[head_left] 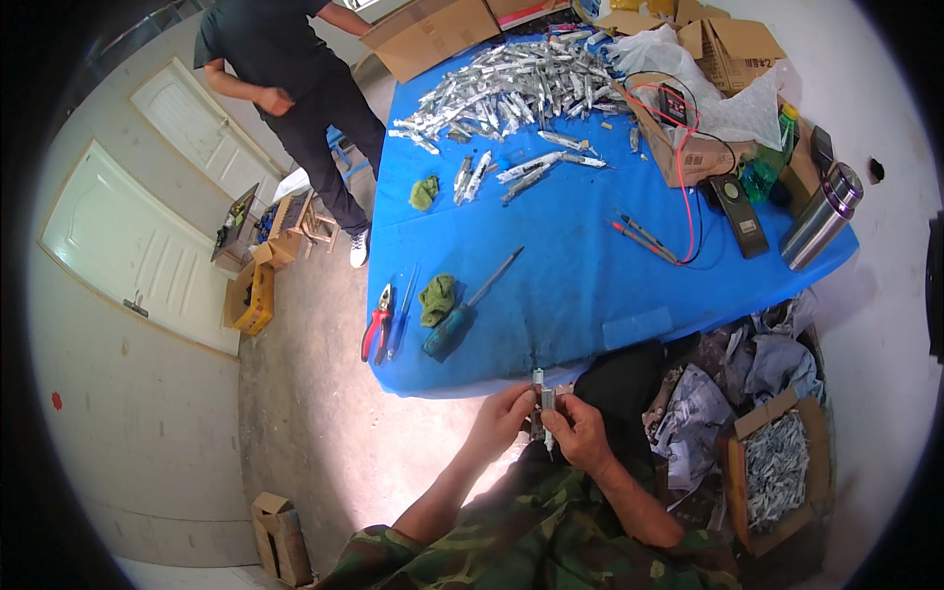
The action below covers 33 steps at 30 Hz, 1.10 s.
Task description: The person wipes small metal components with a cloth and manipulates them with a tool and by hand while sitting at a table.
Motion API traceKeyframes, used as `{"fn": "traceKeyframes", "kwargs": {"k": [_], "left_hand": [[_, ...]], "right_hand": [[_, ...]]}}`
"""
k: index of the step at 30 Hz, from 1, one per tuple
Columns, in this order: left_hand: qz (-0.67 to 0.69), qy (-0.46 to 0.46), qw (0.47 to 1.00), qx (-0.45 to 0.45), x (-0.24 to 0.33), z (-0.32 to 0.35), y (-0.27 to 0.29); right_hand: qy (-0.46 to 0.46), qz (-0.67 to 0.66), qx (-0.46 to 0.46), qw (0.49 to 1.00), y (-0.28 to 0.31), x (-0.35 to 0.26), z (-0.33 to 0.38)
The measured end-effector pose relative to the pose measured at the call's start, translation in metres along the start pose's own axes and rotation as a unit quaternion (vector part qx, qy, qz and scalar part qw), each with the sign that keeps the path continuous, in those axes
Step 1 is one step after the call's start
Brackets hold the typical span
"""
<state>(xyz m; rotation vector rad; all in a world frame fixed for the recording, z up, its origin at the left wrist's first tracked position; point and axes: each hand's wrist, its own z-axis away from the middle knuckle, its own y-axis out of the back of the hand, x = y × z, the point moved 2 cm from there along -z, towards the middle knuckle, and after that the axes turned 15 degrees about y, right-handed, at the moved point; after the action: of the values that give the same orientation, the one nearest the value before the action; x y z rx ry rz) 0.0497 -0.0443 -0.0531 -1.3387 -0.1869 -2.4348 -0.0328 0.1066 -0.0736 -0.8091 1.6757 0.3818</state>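
Both hands, left hand (501,413) and right hand (578,430), pinch small metal part (540,391); lower end hidden, probably latch-like.

head cam | worn on head, faces steeply down | hands close at lower centre | blue table (590,285) beyond | fisheye

Pliers (377,332) lie left of the screwdriver (468,305) on the table (580,285).

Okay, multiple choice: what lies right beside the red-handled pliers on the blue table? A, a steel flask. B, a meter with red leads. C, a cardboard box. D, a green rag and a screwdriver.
D: the green rag and the screwdriver lie just right of the pliers near the table's front edge, while both hands hold a small metal part below it.
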Motion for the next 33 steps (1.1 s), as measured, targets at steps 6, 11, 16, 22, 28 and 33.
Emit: {"fn": "traceKeyframes", "kwargs": {"k": [6, 11, 16, 22, 28, 33], "left_hand": [[-0.011, 0.006, 1.0, 0.019, -0.006, -0.001, 0.004], [-0.05, -0.061, 0.995, 0.068, 0.007, 0.009, -0.007], [-0.184, -0.158, 0.959, 0.15, 0.018, 0.029, -0.018], [-0.319, -0.28, 0.878, 0.223, 0.02, 0.029, -0.026], [-0.41, -0.295, 0.821, 0.265, 0.014, 0.032, -0.032], [-0.36, -0.287, 0.856, 0.235, 0.014, 0.029, -0.037]], "right_hand": [[0.008, 0.004, 0.003, 1.0, -0.002, 0.006, 0.003], [0.017, 0.039, 0.05, 0.998, 0.005, 0.007, -0.005], [-0.017, -0.028, 0.039, 0.999, 0.008, 0.003, -0.004], [-0.032, -0.075, 0.095, 0.992, 0.006, 0.004, -0.003], [-0.042, -0.051, 0.118, 0.991, 0.008, 0.012, 0.0], [-0.032, -0.04, 0.126, 0.991, 0.009, 0.012, 0.001]]}}
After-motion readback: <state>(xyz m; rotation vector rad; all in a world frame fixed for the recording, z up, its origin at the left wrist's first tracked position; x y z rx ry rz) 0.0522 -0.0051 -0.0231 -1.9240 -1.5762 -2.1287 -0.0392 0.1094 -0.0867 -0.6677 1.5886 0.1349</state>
